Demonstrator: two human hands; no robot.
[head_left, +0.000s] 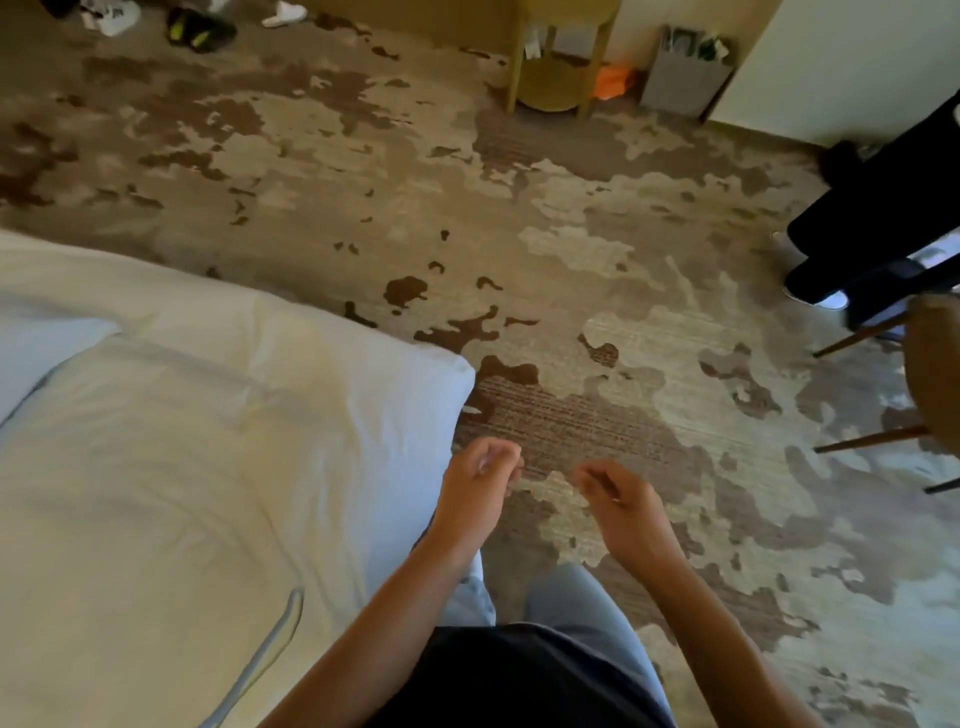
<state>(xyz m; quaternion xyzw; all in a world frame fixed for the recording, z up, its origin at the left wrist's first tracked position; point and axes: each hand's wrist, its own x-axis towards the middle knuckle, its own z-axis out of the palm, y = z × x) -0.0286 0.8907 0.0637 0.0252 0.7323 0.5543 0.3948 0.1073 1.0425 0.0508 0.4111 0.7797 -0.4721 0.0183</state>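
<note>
Fingers (496, 454) on the left hand (475, 486) and right hand (621, 501) hung loose, holding nothing. The white blanket (208, 441) lay spread out, but its wrinkles probably needed smoothing.

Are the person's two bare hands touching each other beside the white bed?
Apart. The head view shows the bare left hand and right hand with a strip of brown-and-beige patterned carpet visible between their curled fingers.

- The rumpled white fabric duvet (182, 441) runs off the left and bottom edges.
- Just right of it, the left hand (475, 480) and right hand (621, 501) show blurred fingertips.
- Far right of it, the edge cuts a brown round-backed chair (932, 374) and black trouser legs (878, 208).
</note>
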